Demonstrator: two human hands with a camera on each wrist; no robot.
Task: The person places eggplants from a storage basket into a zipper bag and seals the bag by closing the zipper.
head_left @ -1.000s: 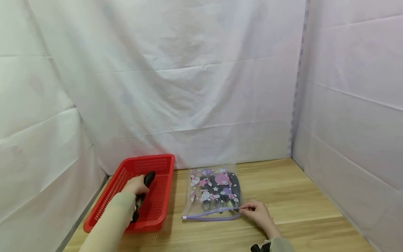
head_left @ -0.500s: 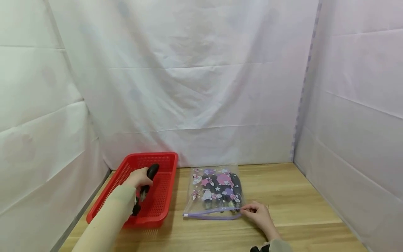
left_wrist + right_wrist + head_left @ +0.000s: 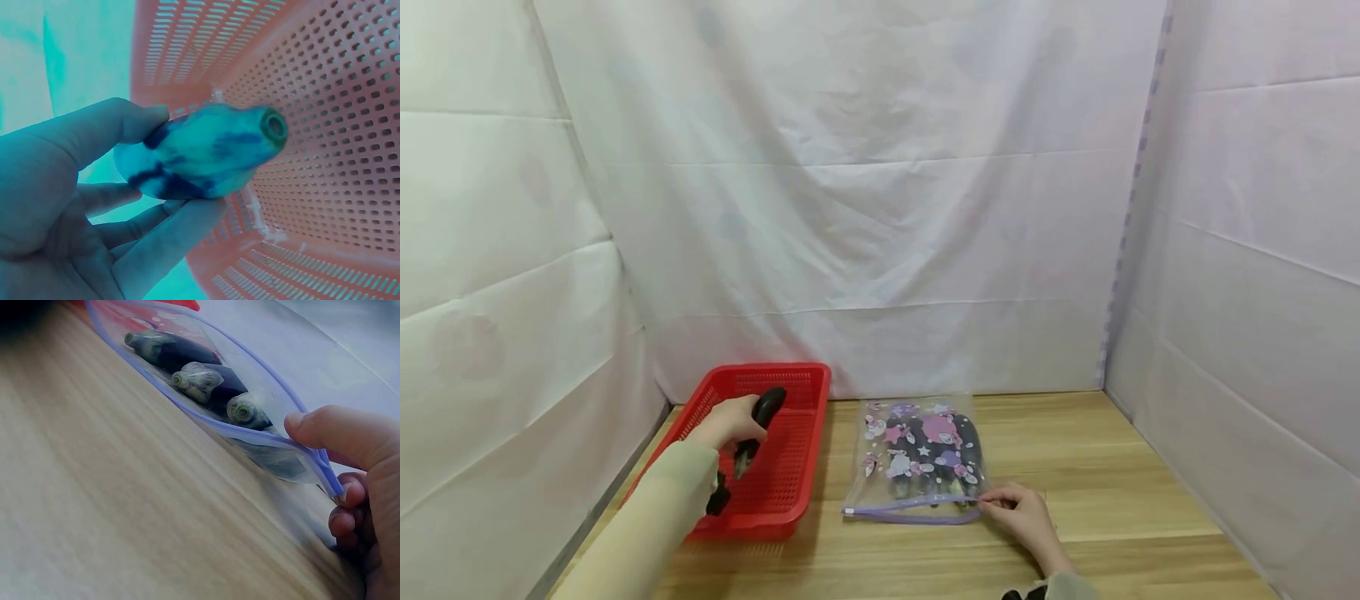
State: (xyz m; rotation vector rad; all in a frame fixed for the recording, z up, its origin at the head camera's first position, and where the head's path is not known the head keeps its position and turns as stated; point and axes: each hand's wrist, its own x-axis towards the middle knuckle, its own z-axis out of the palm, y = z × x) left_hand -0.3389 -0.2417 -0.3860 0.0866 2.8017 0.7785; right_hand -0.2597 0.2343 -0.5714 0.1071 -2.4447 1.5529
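In the head view my left hand (image 3: pixel 730 423) grips a dark eggplant (image 3: pixel 767 407), stem end down, over the inside of the red basket (image 3: pixel 822 417). The left wrist view shows thumb and fingers on either side of the eggplant (image 3: pixel 200 150), its stem end pointing away from the palm. To the right lies a clear slider bag (image 3: pixel 863 479) with printed pictures and a purple zip edge. My right hand (image 3: pixel 1026 517) pinches the right end of that edge. Through the parted mouth, the right wrist view shows eggplants (image 3: pixel 172 353) in the bag, stem ends toward the opening.
The basket stands at the left on a wood-grain table (image 3: pixel 1075 467), its slotted walls rising around the left hand. White cloth (image 3: pixel 880 217) hangs behind and along both sides. The bag's white slider (image 3: pixel 849 512) sits at the left end of the zip.
The left hand has risen a little with the eggplant, relative to the basket. The whole head view has shifted slightly. The right hand keeps its pinch on the bag's edge.
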